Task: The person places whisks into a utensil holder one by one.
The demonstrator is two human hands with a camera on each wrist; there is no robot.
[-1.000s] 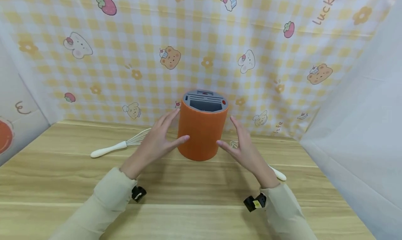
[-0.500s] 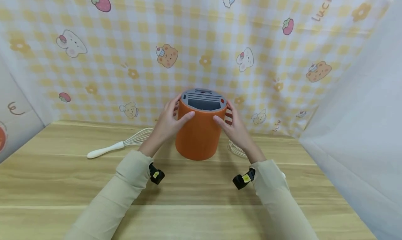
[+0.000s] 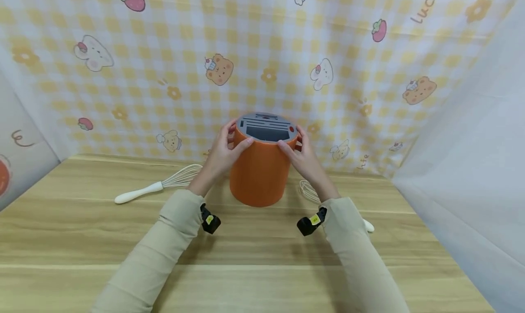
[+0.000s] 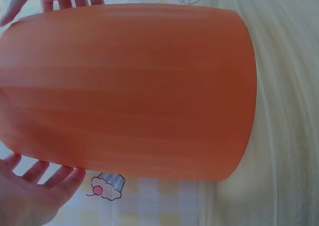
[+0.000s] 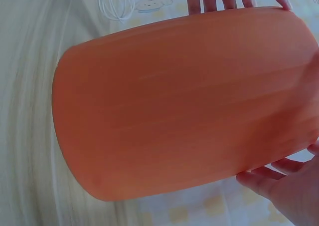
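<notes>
Head view: both hands, left hand (image 3: 223, 154) and right hand (image 3: 304, 160), grasp the holder (image 3: 262, 167) near its top, mid-table at the far edge; looks rigid, smooth, maybe slippery, light.

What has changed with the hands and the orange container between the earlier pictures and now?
Both hands rose from beside the lower body of the orange container and closed in: the left hand and right hand now grip its upper rim. The container stands where it was, as do the two whisks on the table.
</notes>
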